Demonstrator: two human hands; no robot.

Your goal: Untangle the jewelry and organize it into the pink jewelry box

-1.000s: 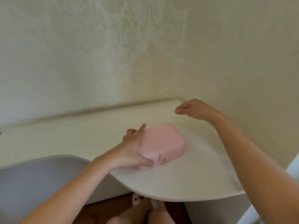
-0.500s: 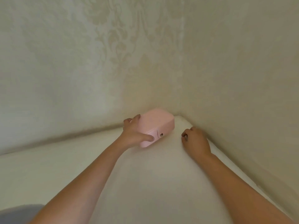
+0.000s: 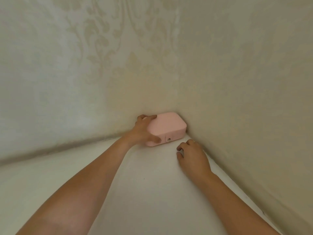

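Note:
The pink jewelry box (image 3: 167, 128) is closed, its snap tab facing me, and it sits in the far corner of the white table (image 3: 145, 184), close to both walls. My left hand (image 3: 144, 131) grips its left end, thumb on the front face and fingers over the back edge. My right hand (image 3: 193, 156) rests on the table just in front and to the right of the box, fingers loosely curled, holding nothing. No jewelry is visible.
Two cream walls with a faint damask pattern (image 3: 118, 56) meet behind the box. The right wall (image 3: 245, 116) runs along the table edge beside my right forearm.
My left hand has pushed the box from mid-table back into the corner. My right hand came down from the wall side onto the table beside it. The view has moved closer.

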